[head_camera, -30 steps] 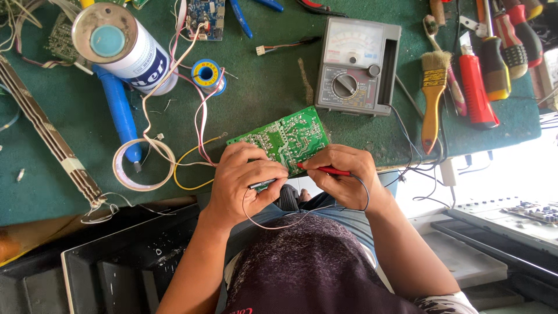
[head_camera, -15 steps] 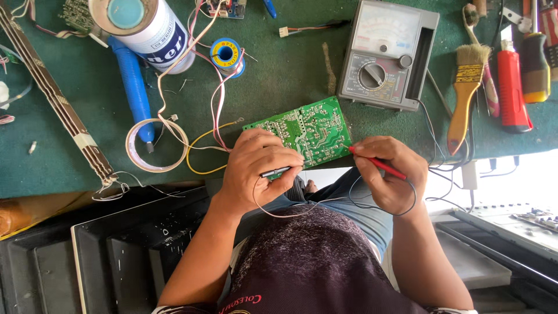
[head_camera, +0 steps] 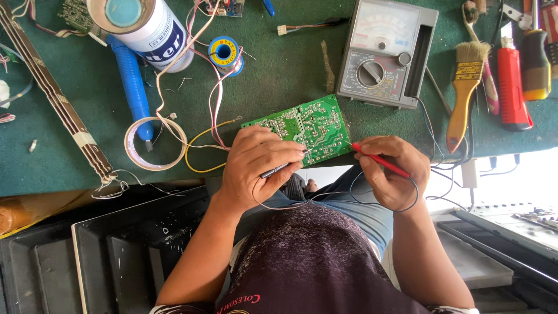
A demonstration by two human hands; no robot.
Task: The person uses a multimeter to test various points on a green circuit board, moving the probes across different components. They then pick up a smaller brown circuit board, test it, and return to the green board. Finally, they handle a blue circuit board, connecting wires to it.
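Green circuit board (head_camera: 302, 128) lies just below the grey multimeter (head_camera: 386, 52). Left hand (head_camera: 256, 166), closed on the black probe (head_camera: 282, 168), has shifted onto the board's lower edge; right hand (head_camera: 392, 168), closed on the red probe (head_camera: 381, 163), now meets its right edge, suggesting continued point-to-point testing.

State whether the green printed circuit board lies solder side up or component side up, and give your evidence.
Solder side up. The green printed circuit board shows silver solder joints and pale copper traces; no components stand on the visible face.
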